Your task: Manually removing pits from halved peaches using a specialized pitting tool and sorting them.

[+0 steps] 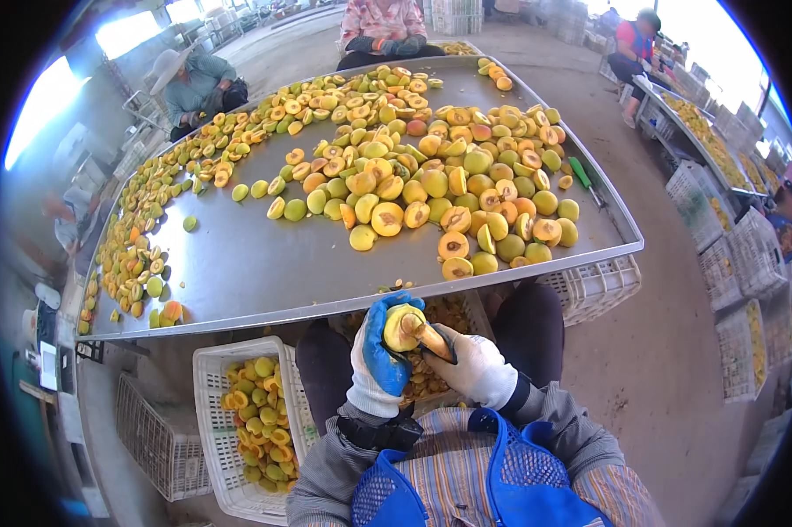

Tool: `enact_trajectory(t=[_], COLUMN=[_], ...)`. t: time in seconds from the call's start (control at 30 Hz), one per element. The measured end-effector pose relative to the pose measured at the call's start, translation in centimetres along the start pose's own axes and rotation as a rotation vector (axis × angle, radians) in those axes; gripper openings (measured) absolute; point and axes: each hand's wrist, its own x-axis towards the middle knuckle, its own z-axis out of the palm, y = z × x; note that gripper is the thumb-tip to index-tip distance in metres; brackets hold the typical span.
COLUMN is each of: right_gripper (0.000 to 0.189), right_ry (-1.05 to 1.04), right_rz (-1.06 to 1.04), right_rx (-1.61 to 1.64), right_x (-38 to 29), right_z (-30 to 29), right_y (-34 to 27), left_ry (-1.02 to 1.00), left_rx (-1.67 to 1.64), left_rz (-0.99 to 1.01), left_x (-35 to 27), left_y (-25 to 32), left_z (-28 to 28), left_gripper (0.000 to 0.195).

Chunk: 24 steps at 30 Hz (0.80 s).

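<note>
My left hand [381, 356], in a white knit glove with blue coating, cups a yellow-green peach [401, 327]. Against the peach's exposed side rests a short tan tool [431, 339], gripped in my gloved right hand [473, 367]. Its working tip is hard to make out at the fruit. Both hands are just in front of the near rim of a metal-topped table [258, 257]. Below them, between my knees, a crate of cut fruit pieces [429, 385] is partly hidden by my hands and arms.
Whole and halved peaches [396, 178] are heaped on the table, near a green-handled tool [582, 174]. A white plastic crate [202, 395] of peaches stands at my left. Several people sit around, one across the table [383, 26]. Stacked crates [742, 263] stand at right.
</note>
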Motion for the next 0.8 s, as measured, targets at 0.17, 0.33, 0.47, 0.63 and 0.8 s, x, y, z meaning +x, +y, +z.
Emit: enact_trajectory(t=[0.17,0.33,0.47,0.63,0.8], right_gripper=[0.022,0.024,0.025,0.023,0.023], right_ry=[0.059,-0.120,-0.160,-0.221,-0.357], right_rz=[-0.053,0.046,0.138,0.116,0.152], right_rx=[0.081,0.143,0.268,0.211,0.388], right_x=[0.0,0.5,-1.0,-1.5,-1.5], right_z=[3.0,2.7,1.2,-0.2,0.5], right_y=[3.9,2.1,2.6,3.0,2.4], left_ry=[0.000,-0.085,-0.080,-0.171,-0.161], left_rx=[0.215,-0.037,0.037,0.281,-0.040], left_rz=[0.111,-0.023,-0.087,0.009,-0.218], left_x=[-0.1,-0.4,-1.0,-1.4,-0.2], left_y=[-1.7,-2.6,-2.1,-1.3,-0.3], left_z=[1.8,-1.2,1.4,1.7,1.6], left_gripper=[0.023,0.039,0.040,0.036,0.038])
